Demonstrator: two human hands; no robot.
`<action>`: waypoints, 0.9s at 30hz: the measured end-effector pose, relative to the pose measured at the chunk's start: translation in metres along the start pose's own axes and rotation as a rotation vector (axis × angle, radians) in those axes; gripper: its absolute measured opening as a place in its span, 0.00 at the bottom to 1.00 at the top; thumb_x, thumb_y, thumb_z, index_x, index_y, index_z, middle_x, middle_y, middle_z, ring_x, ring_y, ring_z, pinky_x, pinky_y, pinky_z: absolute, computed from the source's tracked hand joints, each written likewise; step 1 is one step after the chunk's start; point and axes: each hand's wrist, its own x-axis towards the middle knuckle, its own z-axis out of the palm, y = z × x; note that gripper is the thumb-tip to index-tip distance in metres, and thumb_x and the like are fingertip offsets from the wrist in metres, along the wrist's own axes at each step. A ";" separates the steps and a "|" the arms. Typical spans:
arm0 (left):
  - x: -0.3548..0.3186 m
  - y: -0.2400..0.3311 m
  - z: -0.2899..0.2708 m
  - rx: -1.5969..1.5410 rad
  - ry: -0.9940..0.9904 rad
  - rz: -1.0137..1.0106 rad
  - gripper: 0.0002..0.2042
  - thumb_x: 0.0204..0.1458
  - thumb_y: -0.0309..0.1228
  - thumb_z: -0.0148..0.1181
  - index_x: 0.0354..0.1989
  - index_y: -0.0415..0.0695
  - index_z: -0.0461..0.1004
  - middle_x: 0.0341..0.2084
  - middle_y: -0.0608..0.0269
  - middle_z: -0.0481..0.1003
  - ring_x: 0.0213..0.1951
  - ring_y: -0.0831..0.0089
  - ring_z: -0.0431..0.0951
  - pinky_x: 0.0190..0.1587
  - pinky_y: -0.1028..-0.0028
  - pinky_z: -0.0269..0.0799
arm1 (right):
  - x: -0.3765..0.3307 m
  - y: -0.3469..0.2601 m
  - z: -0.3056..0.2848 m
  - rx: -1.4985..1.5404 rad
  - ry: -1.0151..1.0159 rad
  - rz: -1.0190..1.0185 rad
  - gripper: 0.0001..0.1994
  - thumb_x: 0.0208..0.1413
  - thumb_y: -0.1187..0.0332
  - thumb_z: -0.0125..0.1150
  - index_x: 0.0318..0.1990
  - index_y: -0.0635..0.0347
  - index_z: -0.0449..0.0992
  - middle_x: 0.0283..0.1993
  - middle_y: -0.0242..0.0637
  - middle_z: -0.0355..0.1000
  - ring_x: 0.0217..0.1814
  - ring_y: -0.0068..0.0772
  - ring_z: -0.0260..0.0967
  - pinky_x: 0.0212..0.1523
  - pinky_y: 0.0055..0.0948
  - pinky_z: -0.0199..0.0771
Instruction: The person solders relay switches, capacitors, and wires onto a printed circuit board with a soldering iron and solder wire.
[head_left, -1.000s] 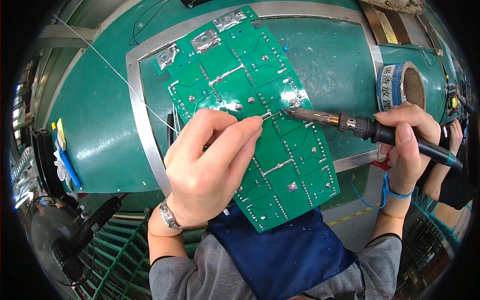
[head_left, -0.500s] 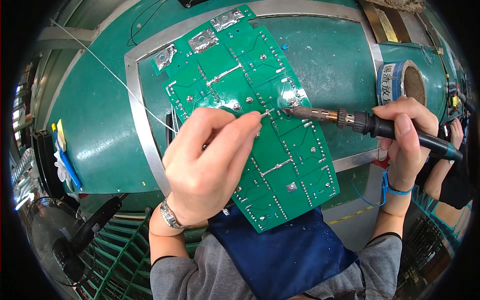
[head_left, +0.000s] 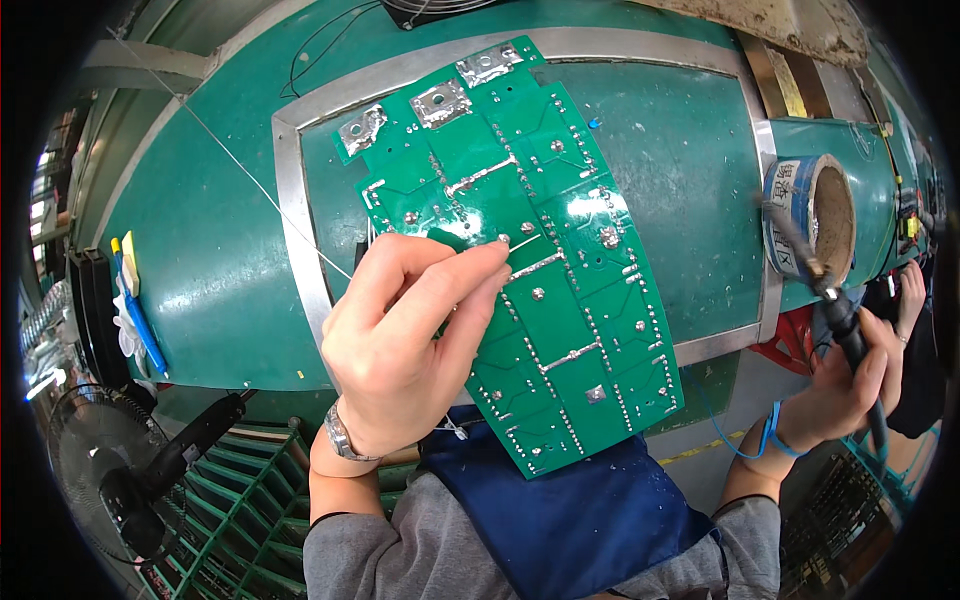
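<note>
Over a large green circuit board (head_left: 615,290) dotted with solder joints, my left hand (head_left: 405,325) pinches a thin silvery solder wire (head_left: 525,242). The wire's end points at the board's middle, close above a long soldered strip. Off to the right, clear of the board, my right hand (head_left: 850,390) grips a black-handled soldering iron (head_left: 843,325). Motion blurs the iron; its tip end overlaps the near-left side of a cardboard ring (head_left: 835,215) wrapped in blue and white. Whether tip and ring touch, I cannot tell.
A metal frame (head_left: 300,200) borders the green work surface (head_left: 210,250). Blue and yellow pens (head_left: 143,325) lie at left, above a black fan (head_left: 125,480). A dark blue apron (head_left: 560,510) covers my lap. Another person's hand (head_left: 910,300) shows at far right.
My right hand has carried the soldering iron off the board, rightward to the cardboard ring. My left hand stays over the board with the solder wire. The whole view has shifted slightly.
</note>
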 end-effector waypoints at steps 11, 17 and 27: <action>0.000 -0.003 -0.006 -0.065 -0.032 -0.050 0.10 0.41 0.17 0.69 0.34 0.41 0.82 0.27 0.68 0.70 0.21 0.86 0.66 0.20 0.84 0.60 | -0.013 0.017 -0.035 -0.424 0.042 0.051 0.15 0.62 0.67 0.53 0.40 0.75 0.78 0.33 0.45 0.76 0.26 0.23 0.73 0.26 0.13 0.70; 0.002 -0.010 -0.025 -0.315 -0.108 -0.195 0.11 0.43 0.15 0.63 0.36 0.39 0.81 0.29 0.65 0.70 0.25 0.82 0.70 0.26 0.82 0.65 | -0.012 0.012 -0.038 -0.458 0.079 0.055 0.15 0.62 0.66 0.53 0.40 0.73 0.79 0.30 0.37 0.75 0.22 0.16 0.63 0.23 0.12 0.63; -0.014 -0.050 -0.039 -0.165 0.248 -0.238 0.08 0.47 0.16 0.63 0.36 0.39 0.81 0.28 0.65 0.71 0.28 0.82 0.70 0.31 0.81 0.66 | -0.015 -0.001 -0.041 -0.505 0.059 0.065 0.15 0.62 0.64 0.54 0.40 0.67 0.81 0.29 0.33 0.75 0.22 0.14 0.59 0.26 0.14 0.61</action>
